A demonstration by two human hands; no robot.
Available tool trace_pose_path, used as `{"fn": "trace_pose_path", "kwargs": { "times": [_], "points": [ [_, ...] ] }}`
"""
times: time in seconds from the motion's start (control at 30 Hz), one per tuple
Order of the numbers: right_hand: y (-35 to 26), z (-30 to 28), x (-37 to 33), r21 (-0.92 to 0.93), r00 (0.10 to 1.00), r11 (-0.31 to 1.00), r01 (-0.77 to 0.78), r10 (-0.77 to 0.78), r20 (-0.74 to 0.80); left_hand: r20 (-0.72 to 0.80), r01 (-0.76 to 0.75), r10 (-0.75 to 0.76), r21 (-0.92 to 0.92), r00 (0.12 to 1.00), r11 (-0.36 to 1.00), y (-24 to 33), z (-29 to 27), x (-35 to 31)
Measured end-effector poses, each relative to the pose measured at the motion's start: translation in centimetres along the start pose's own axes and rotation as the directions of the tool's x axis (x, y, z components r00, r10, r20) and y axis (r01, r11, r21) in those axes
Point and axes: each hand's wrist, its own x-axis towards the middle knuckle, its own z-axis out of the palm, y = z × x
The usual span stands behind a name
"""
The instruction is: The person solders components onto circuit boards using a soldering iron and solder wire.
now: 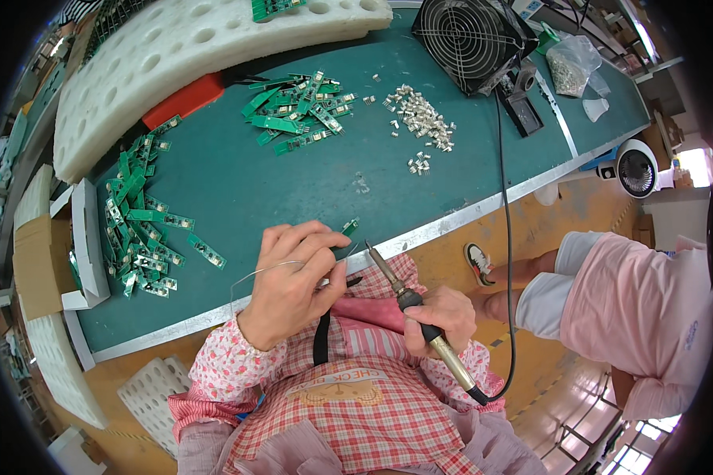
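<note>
My left hand [287,286] is closed at the table's front edge, its fingertips on a small green circuit board [350,226]. A thin solder wire [247,279] loops out behind its fingers. In my right hand [450,317] is a soldering iron [386,271], gripped by its dark handle and pointing up and left. The iron's tip is close to the right of the board; whether they touch I cannot tell. My left fingers hide part of the board. Farther off lie a heap of green boards [299,111] and a pile of small silver metal parts [421,117].
More boards [139,226] are heaped at the left beside an open carton [83,245]. White foam with holes [206,36] runs along the back left. A black fan [471,36] stands at the back. The iron's cable [505,198] crosses the table edge. Another person [610,301] is at the right.
</note>
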Motion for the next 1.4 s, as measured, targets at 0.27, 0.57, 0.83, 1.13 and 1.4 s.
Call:
{"fn": "trace_pose_path", "kwargs": {
  "times": [0.27,0.57,0.83,1.13,1.4],
  "points": [
    [-0.1,0.1,0.0,-0.013,0.994,0.996,-0.094,0.093,-0.061,-0.003,0.07,-0.071,-0.103,0.998,0.992,-0.5,0.0,0.3],
    [1.4,0.5,1.0,0.023,0.999,0.999,-0.037,0.037,-0.012,-0.004,0.128,-0.13,-0.126,0.992,0.984,-0.5,0.1,0.6],
    [2.2,0.3,2.6,0.068,0.999,0.998,-0.012,0.009,0.047,-0.003,0.144,-0.145,-0.104,0.989,0.984,-0.5,0.3,0.8],
    [2.8,-1.0,4.5,0.076,0.981,0.997,0.006,-0.02,0.191,-0.006,0.155,-0.157,-0.111,0.988,0.982,-0.5,0.5,0.8],
    [4.2,-1.9,4.9,0.169,0.968,0.983,-0.075,0.032,0.248,0.014,0.172,-0.171,-0.111,0.985,0.979,-0.5,0.3,0.7]
  ]
}}
